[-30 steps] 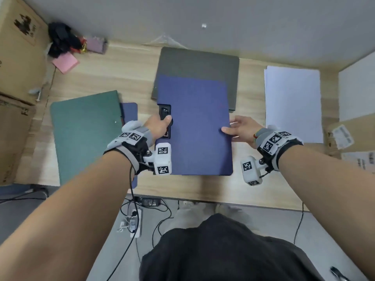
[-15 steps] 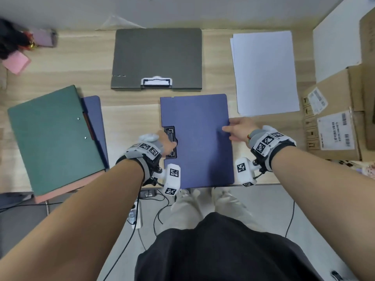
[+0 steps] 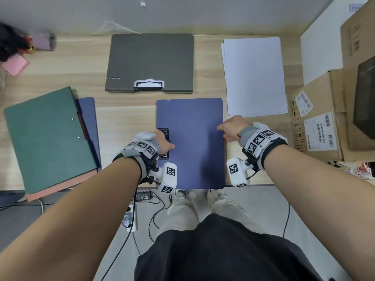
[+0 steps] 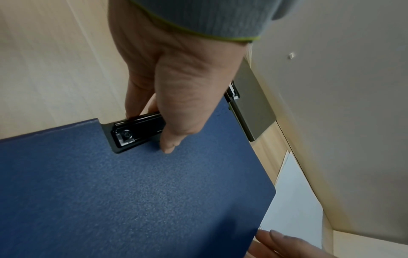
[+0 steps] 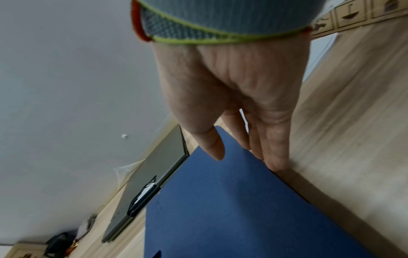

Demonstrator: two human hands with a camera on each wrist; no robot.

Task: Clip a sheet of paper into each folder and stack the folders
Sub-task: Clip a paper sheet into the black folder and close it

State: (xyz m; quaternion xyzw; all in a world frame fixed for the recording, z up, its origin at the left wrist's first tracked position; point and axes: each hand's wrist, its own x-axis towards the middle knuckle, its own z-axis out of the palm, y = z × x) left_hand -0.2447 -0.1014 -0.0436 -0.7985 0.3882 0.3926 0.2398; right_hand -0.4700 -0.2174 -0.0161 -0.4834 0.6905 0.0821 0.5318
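A closed blue folder (image 3: 192, 142) lies flat at the table's near edge, with a black clip (image 3: 164, 143) on its left side. My left hand (image 3: 167, 145) pinches that side at the clip (image 4: 137, 132), thumb on the cover (image 4: 132, 192) and fingers below. My right hand (image 3: 221, 128) holds the right edge, thumb on top of the cover (image 5: 220, 209) and fingers down along the side. A grey folder (image 3: 150, 61) with a white clip lies behind. A stack of white paper (image 3: 253, 76) is at the back right.
A green folder (image 3: 46, 138) tops a pile at the left, with a blue one and a pink one under it. Cardboard boxes (image 3: 324, 118) stand at the right. Small clutter (image 3: 16, 49) sits in the far left corner. Cables and a power strip lie on the floor.
Both hands have drawn the blue folder off the grey one towards the near table edge. Over the last half second it has hardly moved.
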